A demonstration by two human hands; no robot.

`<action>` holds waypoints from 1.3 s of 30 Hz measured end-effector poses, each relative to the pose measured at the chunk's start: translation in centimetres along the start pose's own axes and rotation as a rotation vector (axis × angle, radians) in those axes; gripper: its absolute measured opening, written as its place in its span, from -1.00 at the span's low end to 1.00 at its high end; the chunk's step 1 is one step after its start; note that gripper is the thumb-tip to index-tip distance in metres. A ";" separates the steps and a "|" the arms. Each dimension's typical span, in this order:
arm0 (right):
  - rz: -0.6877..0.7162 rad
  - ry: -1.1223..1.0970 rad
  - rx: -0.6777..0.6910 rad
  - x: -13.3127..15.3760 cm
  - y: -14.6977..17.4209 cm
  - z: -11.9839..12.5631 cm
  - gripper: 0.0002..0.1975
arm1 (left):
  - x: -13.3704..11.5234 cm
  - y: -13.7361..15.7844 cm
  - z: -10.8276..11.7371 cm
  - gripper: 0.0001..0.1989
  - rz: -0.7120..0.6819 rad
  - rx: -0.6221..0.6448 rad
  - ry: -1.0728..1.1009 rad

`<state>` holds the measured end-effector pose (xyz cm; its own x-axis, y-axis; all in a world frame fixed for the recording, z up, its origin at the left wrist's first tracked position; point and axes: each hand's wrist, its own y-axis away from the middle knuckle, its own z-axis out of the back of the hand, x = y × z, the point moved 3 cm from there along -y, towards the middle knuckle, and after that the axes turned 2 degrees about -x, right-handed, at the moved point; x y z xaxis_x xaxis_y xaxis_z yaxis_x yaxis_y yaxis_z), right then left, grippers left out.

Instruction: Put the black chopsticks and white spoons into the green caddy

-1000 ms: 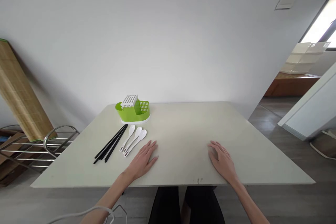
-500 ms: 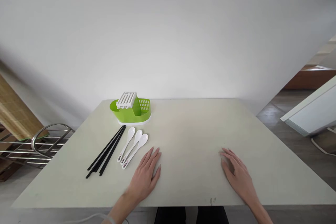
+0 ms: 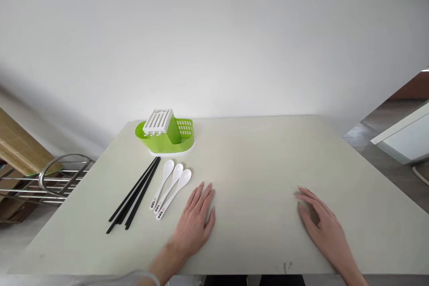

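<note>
My left hand (image 3: 196,220) rests flat on the table, fingers stretched out, holding nothing. Just left of it lie three white spoons (image 3: 172,189), side by side with their bowls toward the wall. Farther left is a loose bundle of black chopsticks (image 3: 136,197). Behind these stands a green cutlery holder (image 3: 164,140) with a white slotted top and a white base. Over on the right, my right hand (image 3: 322,223) lies on the table with its fingers extended and thumb apart; it holds nothing and touches only the tabletop.
The pale table (image 3: 254,165) reaches back to a white wall (image 3: 234,44). At the left, beyond the table edge, are a metal rack (image 3: 62,178) and a wooden board (image 3: 25,143). A white panel (image 3: 405,136) stands off the right side.
The view has shifted slightly, so table and hands sit a little differently in it. Both hands still lie on the table; spoons, chopsticks and holder keep their places.
</note>
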<state>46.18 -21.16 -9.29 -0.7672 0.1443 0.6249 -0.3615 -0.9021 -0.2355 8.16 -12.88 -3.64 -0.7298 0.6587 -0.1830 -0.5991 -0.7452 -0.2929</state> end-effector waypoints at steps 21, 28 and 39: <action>0.038 -0.037 -0.017 0.4 -0.5 0.4 -0.60 | -0.2 -0.6 -0.2 -0.38 0.026 -0.018 -0.005; 0.028 -0.045 -0.012 0.0 -0.4 0.0 -0.60 | -0.3 -0.5 0.0 -0.35 0.023 -0.012 -0.019; 0.077 -0.029 -0.028 -0.6 -0.3 -0.4 -0.59 | -0.6 0.8 2.2 -0.43 -0.085 -0.047 -0.063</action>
<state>46.47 -20.81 -9.91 -0.7779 0.0631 0.6253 -0.3173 -0.8983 -0.3041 7.38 -14.07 -1.75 -0.6973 0.7102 -0.0970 -0.6444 -0.6804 -0.3490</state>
